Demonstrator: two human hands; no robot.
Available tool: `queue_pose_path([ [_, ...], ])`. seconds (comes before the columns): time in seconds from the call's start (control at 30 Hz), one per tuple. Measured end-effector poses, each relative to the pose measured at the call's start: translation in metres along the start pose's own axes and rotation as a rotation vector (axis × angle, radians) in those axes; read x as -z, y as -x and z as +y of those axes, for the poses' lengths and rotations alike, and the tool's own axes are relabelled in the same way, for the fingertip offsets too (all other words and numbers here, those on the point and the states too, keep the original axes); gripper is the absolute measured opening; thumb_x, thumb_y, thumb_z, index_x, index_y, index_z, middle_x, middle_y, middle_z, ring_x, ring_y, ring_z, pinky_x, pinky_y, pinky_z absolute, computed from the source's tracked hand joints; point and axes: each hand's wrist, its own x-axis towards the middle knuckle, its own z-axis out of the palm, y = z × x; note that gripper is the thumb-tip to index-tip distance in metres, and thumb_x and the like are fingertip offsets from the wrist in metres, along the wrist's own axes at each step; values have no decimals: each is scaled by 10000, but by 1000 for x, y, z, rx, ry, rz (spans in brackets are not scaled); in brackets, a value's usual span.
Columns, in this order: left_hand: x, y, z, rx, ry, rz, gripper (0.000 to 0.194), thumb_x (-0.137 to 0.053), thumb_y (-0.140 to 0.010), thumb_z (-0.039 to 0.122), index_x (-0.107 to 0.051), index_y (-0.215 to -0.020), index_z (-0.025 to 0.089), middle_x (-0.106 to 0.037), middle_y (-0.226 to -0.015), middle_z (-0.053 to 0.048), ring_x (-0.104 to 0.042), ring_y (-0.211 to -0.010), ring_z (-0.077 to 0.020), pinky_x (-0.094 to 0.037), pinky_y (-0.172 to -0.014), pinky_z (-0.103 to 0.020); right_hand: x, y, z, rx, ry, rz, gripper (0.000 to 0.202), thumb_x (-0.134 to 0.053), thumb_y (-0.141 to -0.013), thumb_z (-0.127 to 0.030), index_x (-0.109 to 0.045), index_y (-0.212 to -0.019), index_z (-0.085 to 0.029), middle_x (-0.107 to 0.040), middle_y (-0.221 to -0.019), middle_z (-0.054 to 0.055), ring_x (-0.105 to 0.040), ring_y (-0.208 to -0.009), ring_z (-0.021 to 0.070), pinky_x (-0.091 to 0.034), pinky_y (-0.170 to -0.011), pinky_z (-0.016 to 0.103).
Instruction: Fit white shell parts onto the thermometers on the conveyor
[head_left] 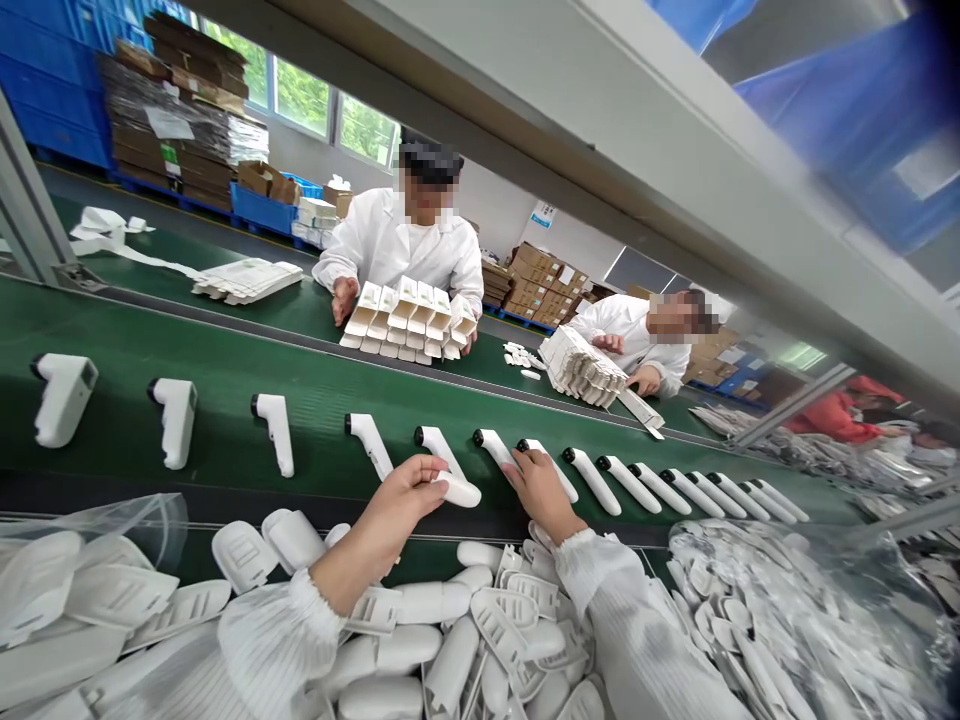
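Observation:
My left hand (pixel 405 495) pinches a white plastic cover (pixel 460 490) between thumb and fingertips, just in front of the thermometer row. My right hand (pixel 544 485) reaches over the belt with its fingers partly spread. Its thumb and fingertips lie at a white handheld thermometer (pixel 493 447) and beside another thermometer (pixel 564 475); whether they press on either one I cannot tell. Several more white thermometers with black tips, such as this one on the left (pixel 178 420), lie in a line along the green conveyor belt (pixel 225 340). Loose white covers (pixel 450 660) are heaped below my hands.
Clear plastic bags hold more white parts at left (pixel 90 580) and right (pixel 810 610). Across the belt, one person in white is at a stack of open white boxes (pixel 409 320), another at folded cartons (pixel 581 365). A grey beam (pixel 600 130) crosses overhead.

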Motion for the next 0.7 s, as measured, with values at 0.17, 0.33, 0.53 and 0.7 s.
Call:
queue_pose_path([
  [0.17,0,3,11,-148,-297,-54,300,-685,-714,360,-600,-940,183,-635,-895,-39,-616,-931,-218,-469,-882,-338,21,19,-62,153,-619,-338,414,-593,-901,-444,-640,-1248,-223,-682,-1126,60,-634,-909,207,-518,-790,319],
  [0.33,25,28,38,-242,-950,-195,461,-597,-798,282,-555,-1257,282,-544,-1357,-84,-542,-1192,-298,-471,-889,-393,13,9,-66,62,-599,-331,271,-622,-843,-318,-731,-1061,-198,-695,-1013,43,-630,-858,209,-502,-801,325],
  [0.53,46,55,40,-82,-1656,-357,650,-486,-718,-6,-631,-1280,285,-548,-1380,-148,-480,-1276,-380,-474,-878,-478,-22,-1,-31,0,-170,-233,633,-568,-815,-134,-487,-1441,-190,-636,-1277,125,-611,-1141,282,-462,-971,379],
  [0.7,38,57,26,-128,-1629,-327,653,-466,-762,34,-609,-1306,366,-560,-1358,-136,-492,-1259,-379,-469,-903,-508,-33,-6,-29,-39,62,-178,528,-520,-894,-168,-513,-1422,-163,-716,-1100,153,-662,-1059,303,-483,-917,376],
])
